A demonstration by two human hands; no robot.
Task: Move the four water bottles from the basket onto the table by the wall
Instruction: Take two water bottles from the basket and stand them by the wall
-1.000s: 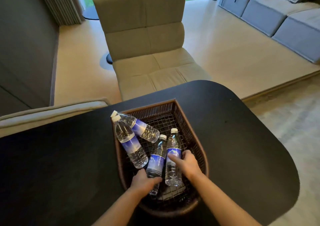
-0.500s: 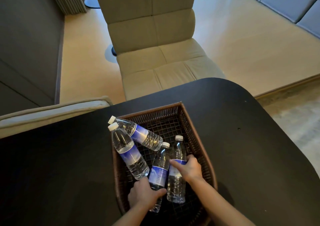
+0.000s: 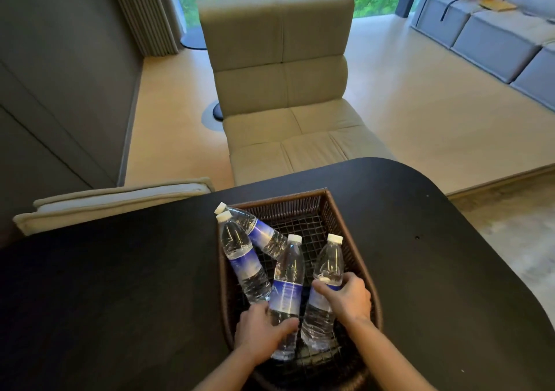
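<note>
Wicker basket (image 3: 345,210): left hand (image 3: 261,335) grip wraps middle bottle (image 3: 288,279); right hand (image 3: 348,299) grip seemingly clasps right bottle (image 3: 329,266).

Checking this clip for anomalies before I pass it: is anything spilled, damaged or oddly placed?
No spill or damage shows. The four clear plastic water bottles lie jumbled in the brown wicker basket; two lean with white caps over its left rim. The left hand and right hand each grip one bottle.
</note>
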